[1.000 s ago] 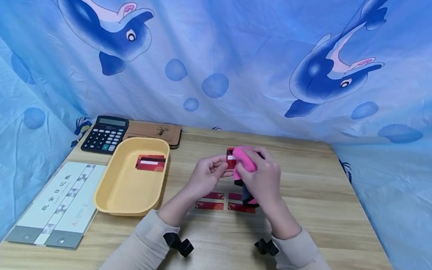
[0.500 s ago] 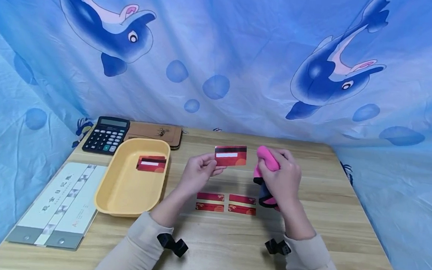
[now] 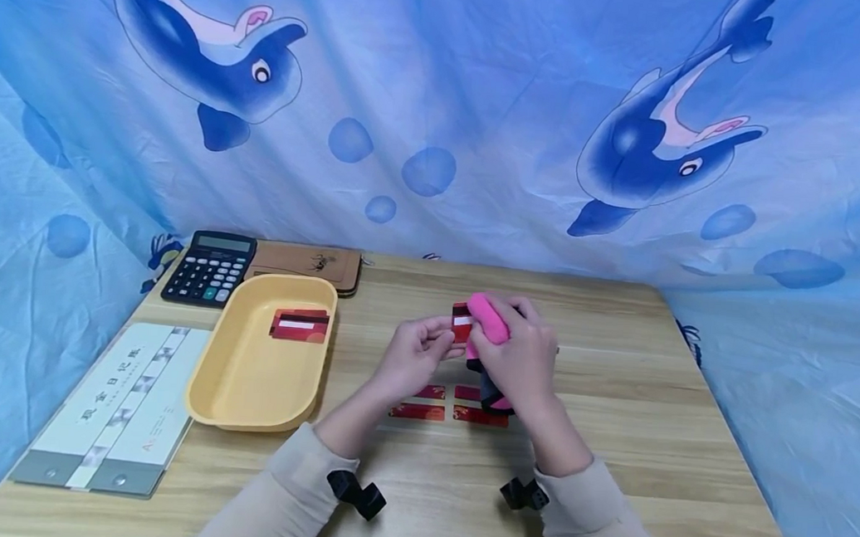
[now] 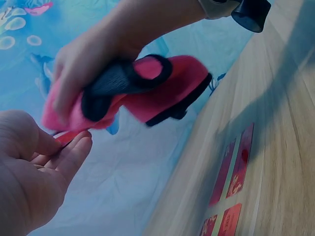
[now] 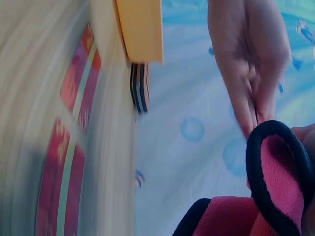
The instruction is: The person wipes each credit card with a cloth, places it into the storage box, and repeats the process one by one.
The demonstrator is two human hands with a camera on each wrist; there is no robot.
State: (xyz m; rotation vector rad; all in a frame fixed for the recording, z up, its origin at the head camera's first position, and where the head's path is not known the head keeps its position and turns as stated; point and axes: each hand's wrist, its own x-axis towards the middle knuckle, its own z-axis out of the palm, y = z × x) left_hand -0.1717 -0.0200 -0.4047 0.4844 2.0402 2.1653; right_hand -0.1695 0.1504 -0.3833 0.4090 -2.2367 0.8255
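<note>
Left hand (image 3: pixel 407 360) pinches magnetic-stripe card (image 3: pixel 460 323) | right hand (image 3: pixel 519 356) grips pink cloth (image 3: pixel 488 317) over it | two red cards (image 3: pixel 417 412) on table (image 3: pixel 659 418)

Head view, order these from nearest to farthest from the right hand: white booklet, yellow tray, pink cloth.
1. Pink cloth: gripped in the right hand.
2. Yellow tray: off to that hand's left.
3. White booklet: farther left, past the tray.

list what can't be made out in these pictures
Head view: right part of held card, behind pink cloth and right hand.
Head view: most calculator key labels, too small.
Left wrist view: lower table card, cut by bottom edge.
Right wrist view: yellow tray, cut by top edge.
</note>
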